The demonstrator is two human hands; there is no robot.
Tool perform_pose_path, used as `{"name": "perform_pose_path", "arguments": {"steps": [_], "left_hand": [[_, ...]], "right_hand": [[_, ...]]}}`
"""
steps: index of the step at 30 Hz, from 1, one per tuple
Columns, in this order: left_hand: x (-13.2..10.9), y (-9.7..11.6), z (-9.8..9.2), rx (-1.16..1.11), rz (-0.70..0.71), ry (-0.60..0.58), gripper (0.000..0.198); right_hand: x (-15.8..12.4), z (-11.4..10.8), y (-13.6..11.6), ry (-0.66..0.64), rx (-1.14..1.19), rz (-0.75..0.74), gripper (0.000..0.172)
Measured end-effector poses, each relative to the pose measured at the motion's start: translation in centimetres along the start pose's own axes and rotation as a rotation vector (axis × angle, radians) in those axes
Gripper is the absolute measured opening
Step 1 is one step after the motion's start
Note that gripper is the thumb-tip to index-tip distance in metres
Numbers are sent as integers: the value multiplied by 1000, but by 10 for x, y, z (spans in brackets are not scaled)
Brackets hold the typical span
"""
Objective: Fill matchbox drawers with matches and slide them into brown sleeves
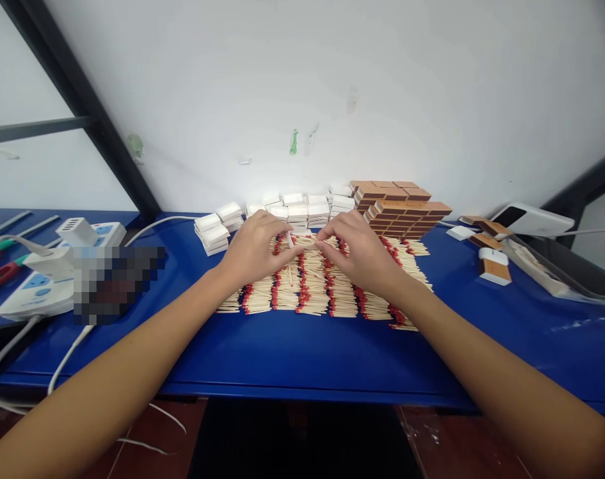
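Note:
Rows of red-tipped matches (316,293) lie in bundles on the blue table (302,359). My left hand (255,249) and my right hand (360,251) meet above the far end of the rows, fingers curled and pinched together. Between the fingertips I see a few matches (302,241). Behind the hands stand white inner matchbox trays (297,209) in stacks and a brick-like stack of brown matchbox sleeves (399,207).
A small pile of white trays (217,229) sits at the left rear. White power strips with cables (48,279) lie at the left. A few loose matchboxes (492,265) and a white device (532,219) are at the right. A white wall rises behind the table.

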State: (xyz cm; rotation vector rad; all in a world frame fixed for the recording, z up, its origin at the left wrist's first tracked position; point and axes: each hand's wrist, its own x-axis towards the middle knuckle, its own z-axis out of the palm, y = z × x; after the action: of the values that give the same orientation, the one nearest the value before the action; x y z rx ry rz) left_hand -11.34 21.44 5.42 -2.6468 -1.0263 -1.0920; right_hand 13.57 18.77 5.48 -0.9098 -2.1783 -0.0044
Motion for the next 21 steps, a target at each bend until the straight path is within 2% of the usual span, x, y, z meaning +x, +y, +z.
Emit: {"name": "perform_pose_path", "arguments": {"steps": [3, 9, 21], "left_hand": [[-1, 7, 0, -34, 51, -68, 35], [-2, 14, 0, -69, 98, -65, 33], [-1, 16, -1, -120, 30, -63, 32]], "right_hand": [[-1, -3, 1, 0, -55, -30, 10], [-3, 0, 1, -68, -108, -76, 12], [-3, -6, 2, -68, -58, -45, 12]]}}
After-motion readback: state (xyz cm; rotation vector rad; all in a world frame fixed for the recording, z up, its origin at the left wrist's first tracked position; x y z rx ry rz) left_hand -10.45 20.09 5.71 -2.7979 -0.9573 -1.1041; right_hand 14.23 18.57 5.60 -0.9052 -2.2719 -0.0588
